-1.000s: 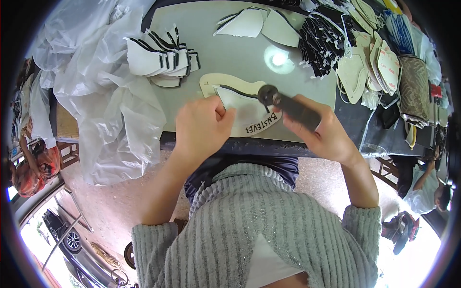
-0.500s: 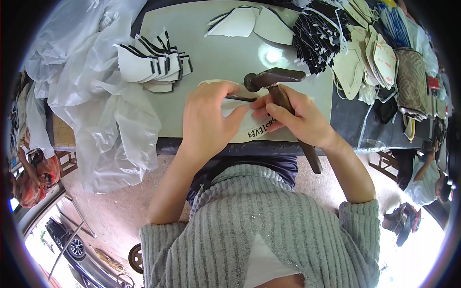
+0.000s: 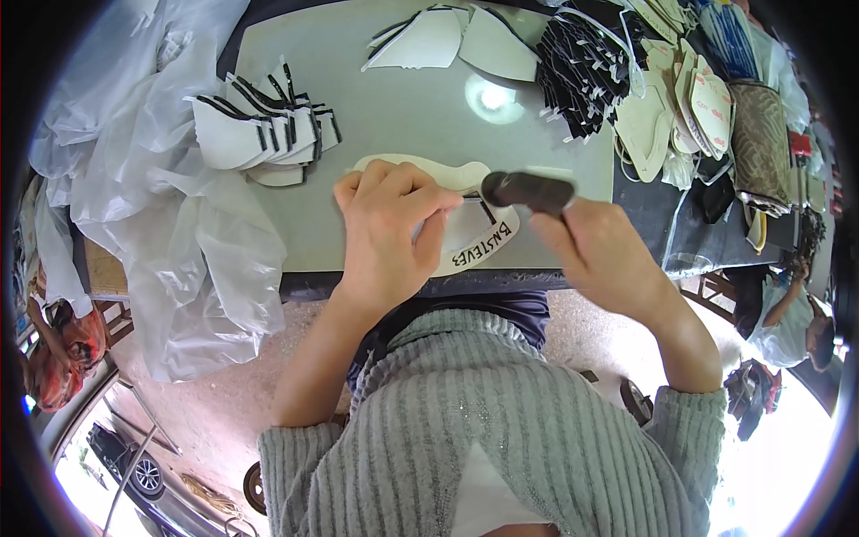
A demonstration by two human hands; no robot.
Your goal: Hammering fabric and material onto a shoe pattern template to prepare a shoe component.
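Observation:
My right hand [image 3: 604, 251] grips a hammer, whose dark head [image 3: 526, 191] is slightly blurred and sits just above the work, right of my left hand. Under my left hand [image 3: 389, 224] lies a cream, curved pattern template [image 3: 497, 248] with handwriting along its edge. On it rests a white cut piece [image 3: 459, 224] with a black edge strip [image 3: 486, 210]. My left thumb and forefinger close together on this piece, partly hiding it. Whether the hammer touches the strip I cannot tell.
On the grey work board [image 3: 376, 107] a fanned stack of white black-edged pieces [image 3: 259, 134] lies left, with two more white pieces [image 3: 416, 40] behind. A black bundle [image 3: 586, 76] and cream templates [image 3: 644, 121] lie right. Clear plastic sheeting [image 3: 215, 242] drapes over the left edge.
My right hand has left the piece and turned the hammer, now holding its head low over the black strip. My left fingers have closed on the piece. More of the template shows.

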